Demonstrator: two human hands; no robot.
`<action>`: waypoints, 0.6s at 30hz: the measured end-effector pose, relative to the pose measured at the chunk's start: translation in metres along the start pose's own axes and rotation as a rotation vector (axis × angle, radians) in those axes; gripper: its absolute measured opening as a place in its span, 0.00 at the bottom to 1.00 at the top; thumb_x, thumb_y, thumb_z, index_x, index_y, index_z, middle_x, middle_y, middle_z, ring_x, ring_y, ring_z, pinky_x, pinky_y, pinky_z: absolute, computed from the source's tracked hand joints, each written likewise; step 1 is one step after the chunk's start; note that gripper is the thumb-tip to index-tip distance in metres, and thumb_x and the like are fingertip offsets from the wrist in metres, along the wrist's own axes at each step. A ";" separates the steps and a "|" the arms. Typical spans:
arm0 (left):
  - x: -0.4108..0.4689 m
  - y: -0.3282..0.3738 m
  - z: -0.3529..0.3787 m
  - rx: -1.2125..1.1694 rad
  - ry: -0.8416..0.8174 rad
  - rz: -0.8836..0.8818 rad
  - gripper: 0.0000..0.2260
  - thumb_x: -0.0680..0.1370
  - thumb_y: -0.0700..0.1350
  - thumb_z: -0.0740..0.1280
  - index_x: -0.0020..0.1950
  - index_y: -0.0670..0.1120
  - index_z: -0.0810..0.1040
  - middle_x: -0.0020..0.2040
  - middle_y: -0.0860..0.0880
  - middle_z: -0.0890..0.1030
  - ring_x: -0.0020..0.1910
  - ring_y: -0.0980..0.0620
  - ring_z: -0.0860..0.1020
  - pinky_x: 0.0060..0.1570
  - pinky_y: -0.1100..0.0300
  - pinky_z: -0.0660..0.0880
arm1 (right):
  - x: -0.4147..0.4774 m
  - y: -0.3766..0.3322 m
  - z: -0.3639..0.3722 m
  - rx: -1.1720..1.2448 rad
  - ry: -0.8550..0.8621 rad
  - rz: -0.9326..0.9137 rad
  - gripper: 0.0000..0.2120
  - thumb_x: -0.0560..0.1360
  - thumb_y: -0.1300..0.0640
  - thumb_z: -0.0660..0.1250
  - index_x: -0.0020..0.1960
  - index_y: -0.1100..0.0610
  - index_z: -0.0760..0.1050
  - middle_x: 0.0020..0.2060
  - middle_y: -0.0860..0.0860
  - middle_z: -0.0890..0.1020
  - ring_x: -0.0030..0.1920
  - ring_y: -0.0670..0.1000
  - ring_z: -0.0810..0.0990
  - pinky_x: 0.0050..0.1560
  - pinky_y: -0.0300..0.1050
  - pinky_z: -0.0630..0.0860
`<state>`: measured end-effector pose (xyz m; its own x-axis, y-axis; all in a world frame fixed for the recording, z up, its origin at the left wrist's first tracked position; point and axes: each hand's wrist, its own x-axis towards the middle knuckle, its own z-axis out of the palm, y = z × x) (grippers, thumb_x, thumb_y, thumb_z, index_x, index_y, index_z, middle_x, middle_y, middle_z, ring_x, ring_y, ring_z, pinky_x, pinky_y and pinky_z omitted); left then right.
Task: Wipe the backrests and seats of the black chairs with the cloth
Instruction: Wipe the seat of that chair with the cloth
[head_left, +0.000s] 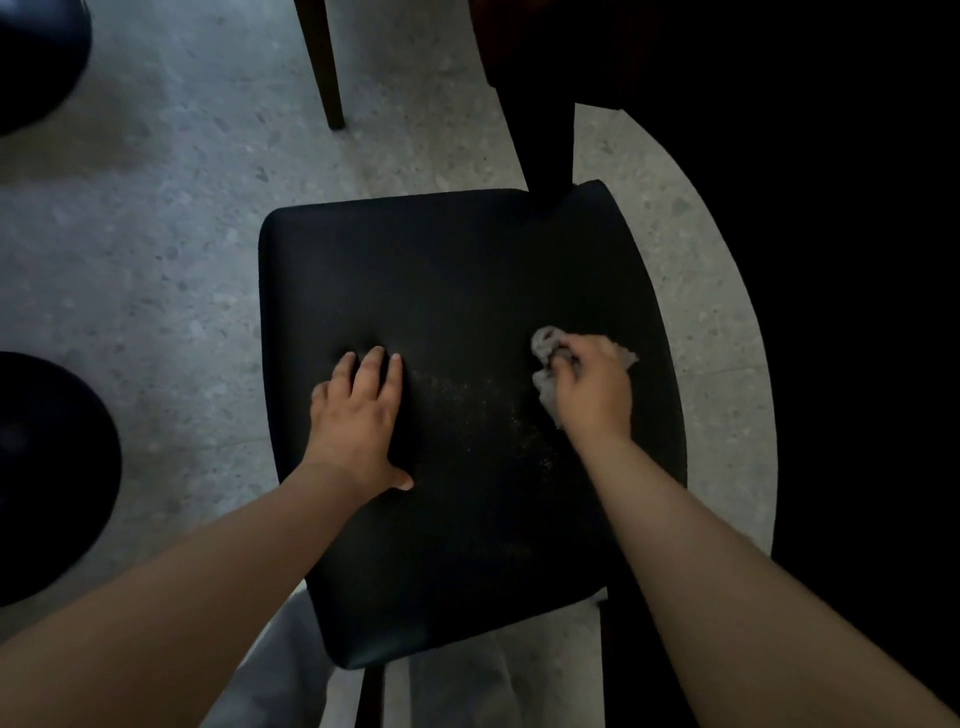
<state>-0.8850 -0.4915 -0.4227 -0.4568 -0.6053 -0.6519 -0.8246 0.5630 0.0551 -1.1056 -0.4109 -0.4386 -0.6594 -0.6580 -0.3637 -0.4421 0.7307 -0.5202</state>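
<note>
A black padded chair seat (457, 291) fills the middle of the view, seen from above, with pale dust specks near its centre. My left hand (358, 415) lies flat on the seat's left part, fingers spread, holding nothing. My right hand (595, 387) presses a crumpled grey cloth (545, 348) onto the seat's right part; the cloth sticks out to the left and right of the fingers. The backrest is not visible from this angle.
A dark wooden leg (324, 67) and a black post (548, 135) stand beyond the seat's far edge. Two other black rounded seats (47, 478) (36, 57) sit at the left. Speckled grey floor (156, 234) surrounds the chair. The right side is in deep shadow.
</note>
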 end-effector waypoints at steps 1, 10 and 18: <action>0.000 0.000 0.000 0.001 -0.001 -0.002 0.62 0.63 0.63 0.77 0.79 0.47 0.37 0.79 0.46 0.41 0.78 0.40 0.42 0.75 0.43 0.50 | -0.011 -0.002 0.007 -0.004 -0.018 0.001 0.14 0.79 0.59 0.63 0.63 0.51 0.76 0.60 0.48 0.74 0.59 0.45 0.74 0.59 0.38 0.69; -0.001 -0.001 -0.002 0.002 0.000 0.002 0.61 0.64 0.63 0.77 0.80 0.47 0.37 0.79 0.45 0.40 0.78 0.40 0.42 0.75 0.43 0.50 | -0.027 -0.005 -0.004 0.066 -0.112 -0.078 0.12 0.78 0.57 0.66 0.60 0.48 0.78 0.54 0.42 0.75 0.53 0.39 0.74 0.58 0.38 0.73; -0.002 -0.005 0.000 -0.021 0.020 0.033 0.60 0.64 0.63 0.76 0.79 0.48 0.37 0.79 0.46 0.40 0.78 0.41 0.41 0.75 0.43 0.49 | -0.026 -0.021 0.024 -0.042 -0.045 -0.027 0.13 0.79 0.58 0.63 0.63 0.51 0.76 0.58 0.46 0.75 0.56 0.42 0.72 0.57 0.35 0.66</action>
<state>-0.8799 -0.4931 -0.4219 -0.4906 -0.5978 -0.6339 -0.8157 0.5710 0.0927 -1.0645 -0.4131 -0.4372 -0.6196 -0.6842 -0.3845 -0.4853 0.7190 -0.4974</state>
